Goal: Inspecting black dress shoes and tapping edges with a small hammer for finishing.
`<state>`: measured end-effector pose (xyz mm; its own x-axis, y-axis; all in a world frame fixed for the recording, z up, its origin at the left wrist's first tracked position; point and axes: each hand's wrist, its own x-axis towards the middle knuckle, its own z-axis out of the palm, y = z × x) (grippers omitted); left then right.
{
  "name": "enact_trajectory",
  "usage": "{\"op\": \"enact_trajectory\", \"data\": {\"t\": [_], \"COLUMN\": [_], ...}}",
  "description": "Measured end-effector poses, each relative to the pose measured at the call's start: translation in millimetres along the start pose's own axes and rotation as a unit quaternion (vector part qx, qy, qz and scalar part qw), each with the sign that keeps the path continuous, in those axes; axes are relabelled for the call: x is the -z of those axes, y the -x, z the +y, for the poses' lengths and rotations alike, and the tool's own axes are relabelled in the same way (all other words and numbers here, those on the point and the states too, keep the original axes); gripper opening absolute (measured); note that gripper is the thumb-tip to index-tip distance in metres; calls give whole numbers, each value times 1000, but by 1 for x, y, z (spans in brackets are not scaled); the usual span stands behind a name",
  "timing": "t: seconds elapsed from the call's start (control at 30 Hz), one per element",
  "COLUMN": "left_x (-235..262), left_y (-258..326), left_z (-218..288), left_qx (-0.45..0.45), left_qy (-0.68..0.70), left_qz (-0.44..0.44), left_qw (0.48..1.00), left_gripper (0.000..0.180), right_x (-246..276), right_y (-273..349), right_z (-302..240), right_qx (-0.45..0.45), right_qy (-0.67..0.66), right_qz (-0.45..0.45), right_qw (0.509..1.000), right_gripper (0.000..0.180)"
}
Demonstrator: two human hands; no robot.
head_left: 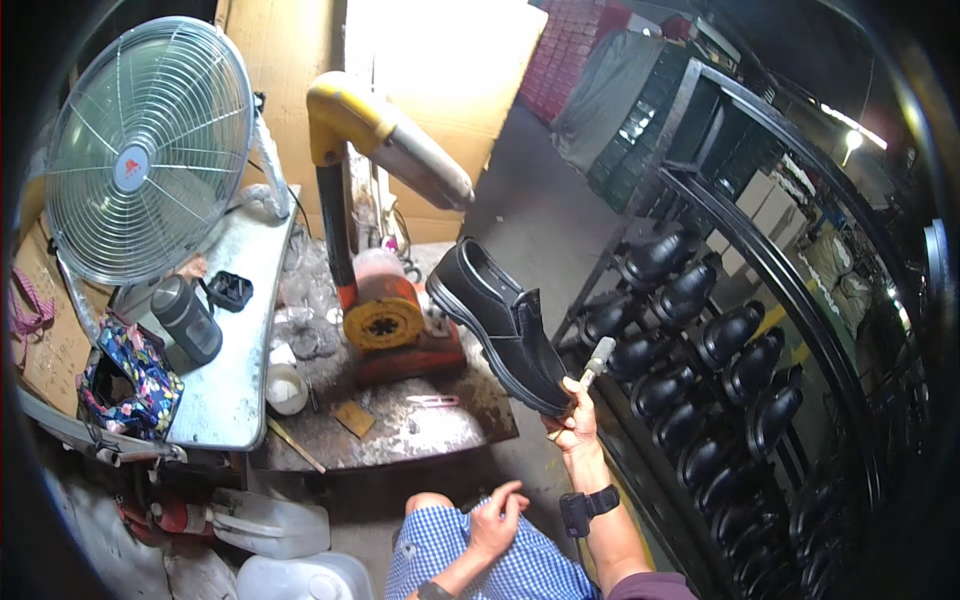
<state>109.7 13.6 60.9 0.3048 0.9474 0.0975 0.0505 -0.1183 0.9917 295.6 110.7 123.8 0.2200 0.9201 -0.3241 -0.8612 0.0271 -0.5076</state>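
A black slip-on shoe (500, 325) is held up at its toe by my right hand (575, 420), with the heel pointing up and away to the left. The same hand also grips a small brush (598, 360), its pale bristle end standing up beside the shoe's toe. My left hand (494, 522) rests over my lap, on a blue checked cloth (540, 560). It holds nothing, and its fingers are loosely bent and apart.
Rows of black shoes (665, 390) sit on a rack at the right. Ahead stands a stained workbench (460, 425) with a yellow-and-black duct machine (383, 325). A large fan (150, 150) and a flowered bag (130, 385) are left; plastic jugs (270, 525) lie below.
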Motion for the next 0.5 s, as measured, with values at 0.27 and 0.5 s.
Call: {"op": "enact_trajectory", "data": {"t": [0.27,0.5], "left_x": [69,117], "left_y": [-26,-23], "left_z": [50,99], "left_qx": [-163,-28], "left_qy": [-34,-170], "left_qz": [241,31], "left_qw": [956,985], "left_gripper": [30,45], "right_x": [2,-3], "right_y": [105,131], "right_z": [-19,-7], "right_qx": [53,44], "right_qy": [259,384], "right_qz": [-67,-126], "right_qw": [962,914], "right_gripper": [58,62]}}
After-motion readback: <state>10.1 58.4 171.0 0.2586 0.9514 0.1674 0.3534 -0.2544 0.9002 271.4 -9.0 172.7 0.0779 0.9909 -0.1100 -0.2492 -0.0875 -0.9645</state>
